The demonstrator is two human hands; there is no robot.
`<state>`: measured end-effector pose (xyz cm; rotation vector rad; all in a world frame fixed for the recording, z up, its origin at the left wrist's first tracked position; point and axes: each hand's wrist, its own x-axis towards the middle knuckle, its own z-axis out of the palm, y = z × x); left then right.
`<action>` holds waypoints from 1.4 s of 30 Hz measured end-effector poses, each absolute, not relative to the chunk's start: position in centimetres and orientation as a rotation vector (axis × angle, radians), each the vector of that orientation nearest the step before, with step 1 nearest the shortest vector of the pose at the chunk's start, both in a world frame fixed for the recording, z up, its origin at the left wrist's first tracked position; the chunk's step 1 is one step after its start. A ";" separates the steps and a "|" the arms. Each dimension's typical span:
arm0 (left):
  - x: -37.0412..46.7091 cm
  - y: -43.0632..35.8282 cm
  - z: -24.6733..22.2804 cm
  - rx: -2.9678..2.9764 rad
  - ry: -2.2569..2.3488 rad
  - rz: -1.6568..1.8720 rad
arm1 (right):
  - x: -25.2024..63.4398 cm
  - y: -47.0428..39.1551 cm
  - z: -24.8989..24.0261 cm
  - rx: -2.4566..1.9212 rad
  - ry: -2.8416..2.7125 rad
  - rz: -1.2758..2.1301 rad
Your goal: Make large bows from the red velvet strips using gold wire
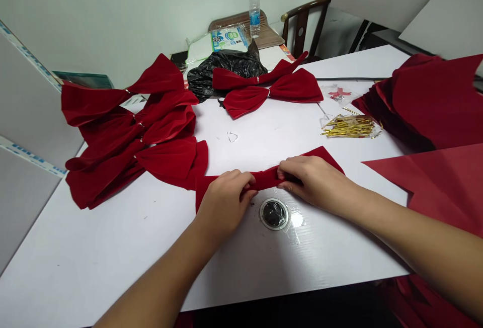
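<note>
Both hands grip a strip of red velvet fabric (266, 179) lying folded across the white table. My left hand (228, 197) pinches its left part, thumb below and fingers curled on top. To the right, my right hand (305, 177) closes on the cloth with bent fingers. Cloth flares out beyond each hand. At the left is a pile of red velvet bows (169, 159), each cinched in the middle with a shiny tie. Two more bows (287, 88) lie behind the hands. A clear packet of gold twist ties (350, 127) sits at the back right.
Stacked red velvet pieces (433, 96) cover the table's right side. A black plastic bag (226, 69) and a water bottle (254, 11) stand at the back, near a wooden chair (302, 26). A taped round cable hole (274, 214) lies in front of the fabric on the white table (124, 262).
</note>
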<state>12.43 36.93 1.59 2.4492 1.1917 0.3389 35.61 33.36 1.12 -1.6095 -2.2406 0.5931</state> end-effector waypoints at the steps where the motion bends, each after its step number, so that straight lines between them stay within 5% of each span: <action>1: 12.4 36.9 1.5 2.471 1.172 0.329 | 35.6 33.3 1.1 -1.606 -2.255 0.582; 12: 12.1 36.9 0.8 2.517 1.005 0.545 | 35.7 33.3 0.0 -1.333 -2.339 0.282; 42: 12.3 36.5 1.3 2.613 1.201 0.391 | 35.6 33.0 -0.4 -1.349 -2.391 0.141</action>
